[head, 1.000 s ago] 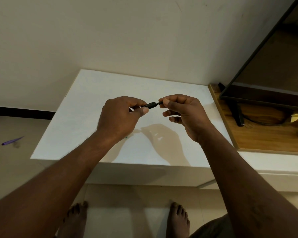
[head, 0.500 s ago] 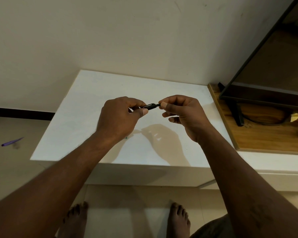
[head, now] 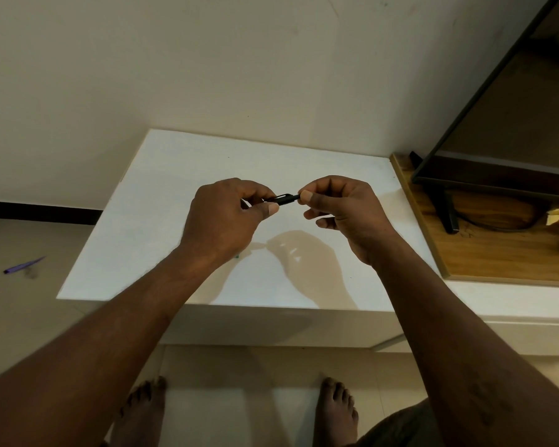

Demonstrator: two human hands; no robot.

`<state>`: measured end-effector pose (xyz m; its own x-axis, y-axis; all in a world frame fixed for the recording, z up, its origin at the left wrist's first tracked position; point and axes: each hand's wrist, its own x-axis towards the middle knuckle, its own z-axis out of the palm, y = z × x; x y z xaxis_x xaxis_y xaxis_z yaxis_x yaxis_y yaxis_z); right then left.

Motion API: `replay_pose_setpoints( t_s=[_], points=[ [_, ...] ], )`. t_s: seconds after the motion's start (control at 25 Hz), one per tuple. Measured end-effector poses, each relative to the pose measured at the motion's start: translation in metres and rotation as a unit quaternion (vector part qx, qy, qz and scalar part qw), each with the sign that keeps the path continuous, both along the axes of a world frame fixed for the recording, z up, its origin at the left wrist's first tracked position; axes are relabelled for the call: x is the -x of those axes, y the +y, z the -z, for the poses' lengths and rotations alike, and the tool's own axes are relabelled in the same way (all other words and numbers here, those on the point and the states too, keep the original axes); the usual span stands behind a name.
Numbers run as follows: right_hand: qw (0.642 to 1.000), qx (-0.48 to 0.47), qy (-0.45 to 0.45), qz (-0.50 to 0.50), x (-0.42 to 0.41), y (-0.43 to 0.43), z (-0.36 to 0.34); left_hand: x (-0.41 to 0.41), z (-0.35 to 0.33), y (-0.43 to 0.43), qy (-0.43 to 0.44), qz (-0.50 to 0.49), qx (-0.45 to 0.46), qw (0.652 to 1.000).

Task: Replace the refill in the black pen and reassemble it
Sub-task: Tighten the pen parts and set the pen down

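Clearly both hands are closed on the black pen (head: 283, 199), which is held level in the air above the white table (head: 162, 195). The left hand (head: 221, 221) pinches one end between thumb and curled fingers; the right hand (head: 342, 209) pinches the other end at its thumb tip and forefinger. Only a short dark stretch of the pen shows between the two sets of fingertips, so whether the parts are joined or still apart cannot be told.

As a judgement, the risks are these: a twist or push off the pen's line could jam or cross the joint; a loose pinch could let a small part slip from the fingers and drop past the table edge to the floor, where a purple pen (head: 23, 266) lies.

No brand, label or writing is readable anywhere.
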<state>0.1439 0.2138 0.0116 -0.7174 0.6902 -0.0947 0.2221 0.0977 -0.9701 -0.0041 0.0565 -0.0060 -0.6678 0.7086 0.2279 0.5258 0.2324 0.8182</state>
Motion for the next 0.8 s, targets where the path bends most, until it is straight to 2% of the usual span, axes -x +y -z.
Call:
replay_pose_setpoints(
  t_s=[0.24, 0.64, 0.8],
  points=[
    [1.0, -0.004, -0.01, 0.005, 0.0, -0.001, 0.002, 0.0, 0.002, 0.0, -0.001, 0.0, -0.003, 1.0],
    [0.996, -0.078, -0.039, 0.025, 0.009, -0.015, 0.01, -0.003, 0.007, 0.001, 0.026, 0.0, 0.004, 1.0],
    [0.996, -0.076, -0.042, 0.02, 0.011, -0.019, 0.008, -0.004, 0.006, 0.001, 0.026, 0.005, 0.0, 1.0]
  ],
)
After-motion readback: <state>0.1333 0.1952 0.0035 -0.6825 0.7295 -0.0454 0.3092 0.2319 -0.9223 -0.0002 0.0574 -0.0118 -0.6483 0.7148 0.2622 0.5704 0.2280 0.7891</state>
